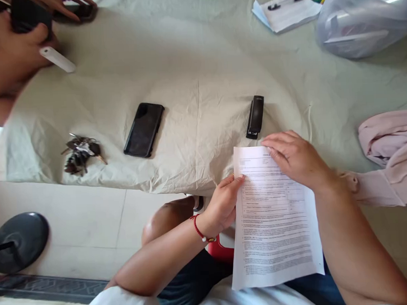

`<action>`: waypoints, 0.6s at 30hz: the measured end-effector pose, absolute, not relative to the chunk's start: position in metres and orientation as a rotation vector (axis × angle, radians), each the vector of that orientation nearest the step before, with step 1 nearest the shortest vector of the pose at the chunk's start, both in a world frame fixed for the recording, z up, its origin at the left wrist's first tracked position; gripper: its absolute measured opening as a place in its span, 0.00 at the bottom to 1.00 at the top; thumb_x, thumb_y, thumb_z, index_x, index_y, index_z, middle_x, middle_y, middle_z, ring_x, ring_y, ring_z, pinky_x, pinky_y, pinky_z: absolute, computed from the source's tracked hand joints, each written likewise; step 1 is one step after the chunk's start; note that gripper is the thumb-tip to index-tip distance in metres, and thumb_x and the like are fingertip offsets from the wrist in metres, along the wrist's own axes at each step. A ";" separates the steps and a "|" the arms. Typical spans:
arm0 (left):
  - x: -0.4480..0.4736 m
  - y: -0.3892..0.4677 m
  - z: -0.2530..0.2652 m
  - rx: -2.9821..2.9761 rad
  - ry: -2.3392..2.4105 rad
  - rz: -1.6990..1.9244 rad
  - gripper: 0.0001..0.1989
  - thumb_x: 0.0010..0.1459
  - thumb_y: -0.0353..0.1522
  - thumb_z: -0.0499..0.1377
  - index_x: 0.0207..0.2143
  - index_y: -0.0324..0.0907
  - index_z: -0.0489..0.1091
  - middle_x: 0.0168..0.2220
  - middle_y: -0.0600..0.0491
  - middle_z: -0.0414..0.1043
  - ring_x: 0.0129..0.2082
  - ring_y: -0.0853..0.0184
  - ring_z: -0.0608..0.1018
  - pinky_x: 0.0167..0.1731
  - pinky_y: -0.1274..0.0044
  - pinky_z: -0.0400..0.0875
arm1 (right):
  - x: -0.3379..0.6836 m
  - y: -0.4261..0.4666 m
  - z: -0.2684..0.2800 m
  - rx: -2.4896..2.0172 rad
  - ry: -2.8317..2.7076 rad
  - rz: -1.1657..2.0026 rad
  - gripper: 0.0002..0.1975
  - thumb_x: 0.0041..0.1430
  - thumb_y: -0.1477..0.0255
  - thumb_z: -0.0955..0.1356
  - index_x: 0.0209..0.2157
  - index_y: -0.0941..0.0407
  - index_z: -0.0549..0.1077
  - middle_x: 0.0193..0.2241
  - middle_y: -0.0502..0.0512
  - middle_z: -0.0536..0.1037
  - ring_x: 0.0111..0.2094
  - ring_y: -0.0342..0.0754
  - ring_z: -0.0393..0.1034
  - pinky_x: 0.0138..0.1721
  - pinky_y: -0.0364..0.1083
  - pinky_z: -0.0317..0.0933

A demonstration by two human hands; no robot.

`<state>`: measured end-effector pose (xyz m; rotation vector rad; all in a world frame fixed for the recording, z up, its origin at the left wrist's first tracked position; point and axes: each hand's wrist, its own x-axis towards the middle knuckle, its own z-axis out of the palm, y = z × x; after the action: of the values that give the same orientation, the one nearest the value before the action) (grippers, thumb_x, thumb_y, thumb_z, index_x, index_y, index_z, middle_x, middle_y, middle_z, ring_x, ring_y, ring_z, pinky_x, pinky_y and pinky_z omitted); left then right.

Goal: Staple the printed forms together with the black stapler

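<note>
A printed sheet of paper [276, 230] hangs over my lap, its top end at the table's edge. My left hand [224, 203] pinches its left side between thumb and fingers. Over the top right corner lies my right hand [296, 157], fingers together and stretched along the upper edge, the thumb on the printed face. Whether more sheets lie beneath cannot be made out. Just beyond the paper's top a black stapler [255, 117] rests on the cloth, apart from both hands.
On the tablecloth [199, 58] lie a black phone [144, 130] and a bunch of keys [82, 153]. Farther off are a notepad [290, 14] with a pen and a plastic bag [363, 24]. Pink fabric [388, 140] sits at right. Another person's hands [23, 43] hold a phone, upper left.
</note>
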<state>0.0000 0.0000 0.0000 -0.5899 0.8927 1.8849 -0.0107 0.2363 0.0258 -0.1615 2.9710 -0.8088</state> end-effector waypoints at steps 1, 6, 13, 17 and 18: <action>0.000 0.001 0.000 -0.595 0.894 1.884 0.17 0.62 0.40 0.73 0.45 0.37 0.80 0.41 0.42 0.85 0.41 0.57 0.86 0.46 0.67 0.79 | -0.011 0.234 0.023 -0.196 2.961 -0.779 0.18 0.76 0.69 0.62 0.52 0.50 0.84 0.54 0.58 0.85 0.55 0.61 0.77 0.54 0.62 0.74; 0.003 0.003 0.000 -0.547 0.924 1.873 0.19 0.62 0.43 0.74 0.46 0.38 0.80 0.41 0.43 0.85 0.42 0.57 0.86 0.46 0.68 0.80 | -0.013 0.234 0.024 -0.120 2.901 -0.750 0.19 0.78 0.66 0.62 0.52 0.50 0.84 0.49 0.58 0.87 0.51 0.60 0.79 0.50 0.59 0.73; -0.005 -0.003 0.011 -0.447 1.028 1.965 0.22 0.63 0.45 0.74 0.51 0.40 0.81 0.47 0.44 0.86 0.43 0.57 0.87 0.48 0.66 0.82 | -0.012 0.278 0.040 0.170 2.768 -0.909 0.17 0.74 0.54 0.66 0.41 0.47 0.84 0.39 0.52 0.88 0.39 0.56 0.82 0.41 0.54 0.72; -0.018 -0.010 0.010 -0.499 1.145 2.107 0.18 0.62 0.43 0.74 0.48 0.42 0.82 0.46 0.48 0.86 0.44 0.59 0.87 0.47 0.69 0.82 | -0.009 0.298 0.039 0.514 2.663 -1.237 0.21 0.69 0.48 0.71 0.50 0.48 0.82 0.40 0.53 0.88 0.38 0.55 0.82 0.42 0.54 0.76; -0.021 -0.011 0.009 -0.518 1.169 2.130 0.17 0.62 0.43 0.74 0.47 0.43 0.82 0.46 0.48 0.87 0.44 0.59 0.87 0.47 0.69 0.82 | -0.009 0.298 0.036 0.580 2.598 -1.357 0.23 0.68 0.48 0.72 0.54 0.49 0.81 0.41 0.54 0.87 0.37 0.55 0.82 0.43 0.55 0.77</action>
<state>-0.0215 -0.0113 0.0086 -0.5177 1.1689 2.1296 -0.0087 0.2983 0.0362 0.5796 2.5983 -1.3575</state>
